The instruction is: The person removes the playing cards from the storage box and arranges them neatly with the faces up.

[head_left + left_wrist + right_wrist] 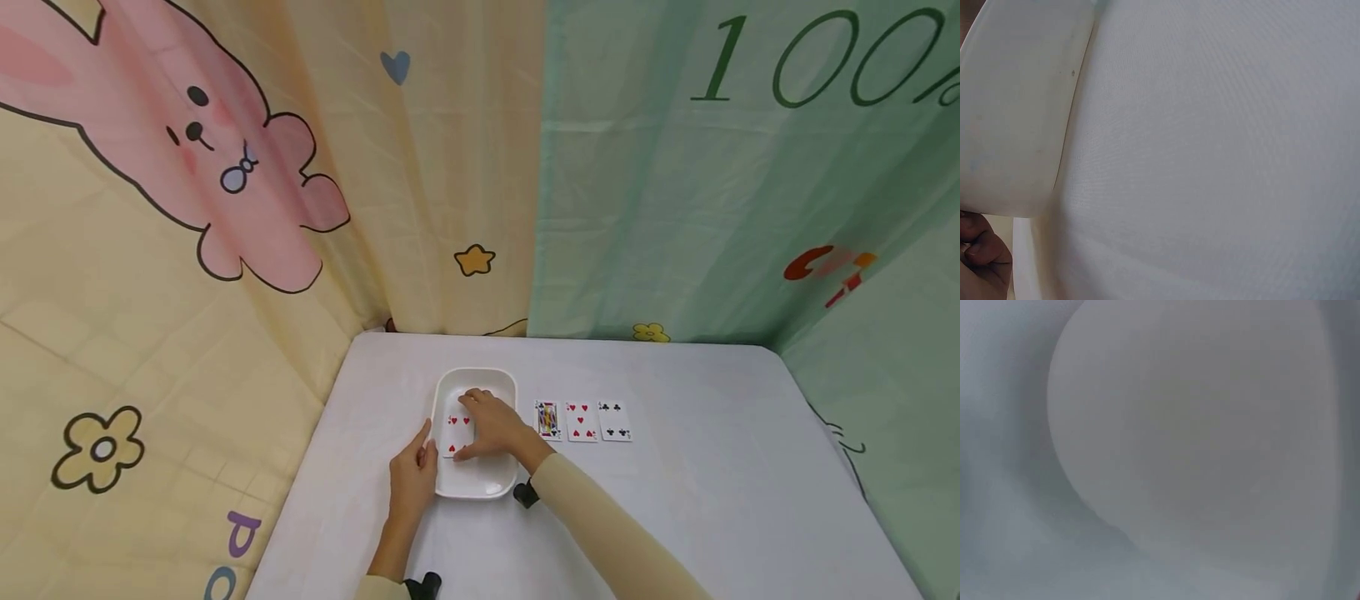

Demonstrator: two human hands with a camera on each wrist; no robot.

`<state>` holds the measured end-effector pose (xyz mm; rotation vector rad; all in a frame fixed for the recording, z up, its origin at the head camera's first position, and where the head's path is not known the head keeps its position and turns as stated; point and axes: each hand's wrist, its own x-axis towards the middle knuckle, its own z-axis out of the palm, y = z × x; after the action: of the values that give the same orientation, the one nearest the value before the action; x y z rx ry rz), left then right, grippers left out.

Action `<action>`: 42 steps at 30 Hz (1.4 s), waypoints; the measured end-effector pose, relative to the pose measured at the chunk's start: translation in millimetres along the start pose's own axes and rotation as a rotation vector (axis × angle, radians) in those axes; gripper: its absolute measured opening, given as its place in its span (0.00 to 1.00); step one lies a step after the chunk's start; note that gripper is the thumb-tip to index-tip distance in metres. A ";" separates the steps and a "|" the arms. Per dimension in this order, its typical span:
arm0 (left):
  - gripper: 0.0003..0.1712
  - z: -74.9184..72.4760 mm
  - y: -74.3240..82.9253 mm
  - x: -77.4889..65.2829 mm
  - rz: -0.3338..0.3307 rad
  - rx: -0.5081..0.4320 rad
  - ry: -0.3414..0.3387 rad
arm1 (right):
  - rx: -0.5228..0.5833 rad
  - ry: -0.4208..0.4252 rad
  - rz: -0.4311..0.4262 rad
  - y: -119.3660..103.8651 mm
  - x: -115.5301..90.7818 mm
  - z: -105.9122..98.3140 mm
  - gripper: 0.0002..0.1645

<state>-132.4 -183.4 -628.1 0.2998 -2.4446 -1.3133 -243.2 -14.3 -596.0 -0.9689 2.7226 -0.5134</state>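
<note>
A white tray [476,487] with rounded corners lies on the table. Inside it is a playing card [452,433] with red heart pips, partly hidden by my right hand [492,425]. That hand reaches over the tray's right rim, its thumb at the card's near end and its fingers at the far end, spanning the card. My left hand [412,477] holds the tray's left side; curled fingers [988,250] show beside the tray wall [1022,112] in the left wrist view. Blurred white tray surface [1191,437] fills most of the right wrist view.
Right of the tray, a face card [547,421], a five of hearts [581,422] and a card with black club pips [615,422] lie face up in a row. White cloth covers the table [712,467]. Printed curtains [450,167] hang behind and at both sides.
</note>
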 end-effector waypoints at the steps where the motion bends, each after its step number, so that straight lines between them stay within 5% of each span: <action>1: 0.25 0.2 0.0 0.1 0.001 -0.005 -0.001 | -0.007 -0.001 0.000 -0.5 1.2 1.3 0.66; 10: 0.25 3.0 -1.6 -2.9 0.017 -0.019 -0.004 | -0.118 -0.071 0.046 -3.3 0.7 11.9 0.73; 22: 0.25 0.3 -0.2 -1.6 0.013 -0.016 0.001 | -0.126 -0.042 0.054 -7.7 3.5 13.9 0.58; 42: 0.25 -2.6 -0.3 0.4 -0.019 0.001 -0.002 | -0.096 -0.004 0.007 -9.9 -0.9 -4.6 0.55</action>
<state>-131.7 -185.6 -626.9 0.3237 -2.4499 -1.3209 -238.3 -19.8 -587.9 -0.9823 2.7688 -0.3820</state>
